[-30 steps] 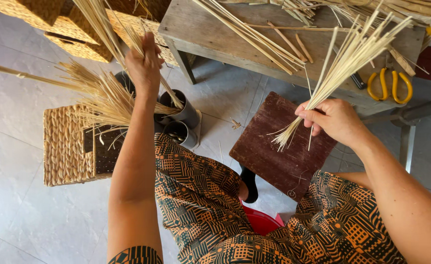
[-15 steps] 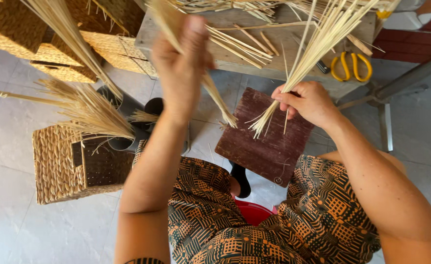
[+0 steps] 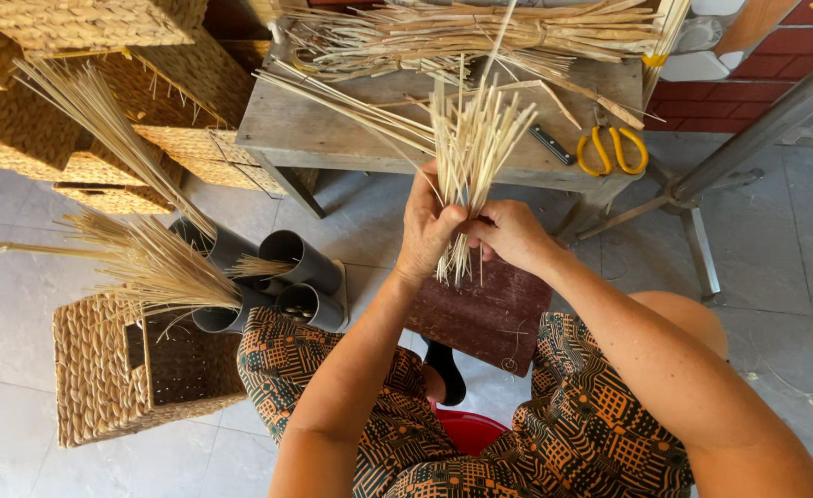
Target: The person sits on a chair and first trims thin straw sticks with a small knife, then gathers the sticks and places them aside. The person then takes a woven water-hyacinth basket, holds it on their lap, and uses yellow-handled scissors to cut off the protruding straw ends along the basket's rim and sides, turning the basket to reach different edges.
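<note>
Both hands meet in front of the body around one bundle of thin straw stalks [image 3: 469, 148]. The left hand [image 3: 429, 226] is clenched around the bundle near its lower part, and the right hand [image 3: 508, 232] grips the same stalks just beside it, fingers curled in against the left. The stalks stand nearly upright, fanning out above the hands (short cut ends poke out below them), and the bundle is held in the air over a dark red stool [image 3: 489, 314], in front of the wooden table [image 3: 332, 124].

On the table lie more loose stalks and a large tied sheaf [image 3: 480, 37], with yellow-handled scissors [image 3: 612, 150] and a small dark tool [image 3: 551, 144] near its right end.

To the left, on the tiled floor, a cluster of grey tubes [image 3: 282, 277] holds further stalks, just beside a woven basket [image 3: 102, 369]. More woven baskets [image 3: 83, 101] are stacked behind. A red tub [image 3: 466, 429] shows between the knees.
</note>
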`<move>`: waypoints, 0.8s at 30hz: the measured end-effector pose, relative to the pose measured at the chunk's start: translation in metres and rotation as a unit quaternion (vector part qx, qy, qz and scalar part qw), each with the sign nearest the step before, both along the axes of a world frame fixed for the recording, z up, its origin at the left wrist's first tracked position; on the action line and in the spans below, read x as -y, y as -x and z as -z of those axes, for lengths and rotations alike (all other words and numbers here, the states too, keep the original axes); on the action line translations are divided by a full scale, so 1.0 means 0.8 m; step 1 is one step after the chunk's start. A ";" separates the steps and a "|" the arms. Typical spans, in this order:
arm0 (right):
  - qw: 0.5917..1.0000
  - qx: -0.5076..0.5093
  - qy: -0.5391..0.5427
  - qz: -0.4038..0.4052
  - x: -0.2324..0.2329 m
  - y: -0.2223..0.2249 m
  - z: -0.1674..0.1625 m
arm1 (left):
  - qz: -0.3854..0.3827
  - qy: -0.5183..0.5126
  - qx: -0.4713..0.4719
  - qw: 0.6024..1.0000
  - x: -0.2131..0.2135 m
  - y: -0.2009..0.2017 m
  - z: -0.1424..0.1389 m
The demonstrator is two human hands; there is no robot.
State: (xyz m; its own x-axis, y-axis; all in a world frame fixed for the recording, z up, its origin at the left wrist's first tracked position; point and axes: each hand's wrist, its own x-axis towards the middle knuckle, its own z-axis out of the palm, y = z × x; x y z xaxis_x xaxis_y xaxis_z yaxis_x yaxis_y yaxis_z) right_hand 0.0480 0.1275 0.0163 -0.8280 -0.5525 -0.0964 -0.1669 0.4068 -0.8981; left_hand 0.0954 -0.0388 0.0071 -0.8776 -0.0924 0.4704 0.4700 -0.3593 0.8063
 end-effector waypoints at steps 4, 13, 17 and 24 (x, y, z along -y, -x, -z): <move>1.000 0.000 -0.022 -0.002 0.008 -0.003 0.007 | -0.028 0.041 0.032 0.998 -0.013 -0.007 -0.007; 0.996 0.045 -0.074 -0.036 -0.004 -0.003 -0.029 | -0.173 0.067 0.117 0.976 -0.009 -0.007 -0.012; 0.986 -0.065 0.110 0.104 -0.039 0.019 -0.085 | -0.158 0.083 0.158 0.971 -0.004 -0.013 -0.010; 0.897 -0.142 0.398 0.132 -0.078 -0.026 -0.182 | -0.145 0.174 0.116 0.967 -0.054 -0.007 -0.002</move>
State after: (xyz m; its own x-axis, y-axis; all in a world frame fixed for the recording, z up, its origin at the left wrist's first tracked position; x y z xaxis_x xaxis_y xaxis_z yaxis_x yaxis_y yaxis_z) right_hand 0.0685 0.1897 0.1623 -0.8690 -0.1347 0.4761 -0.4262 -0.2851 -0.8585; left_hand 0.1011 0.0046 0.0090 -0.9242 -0.2217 0.3109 0.3022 0.0732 0.9504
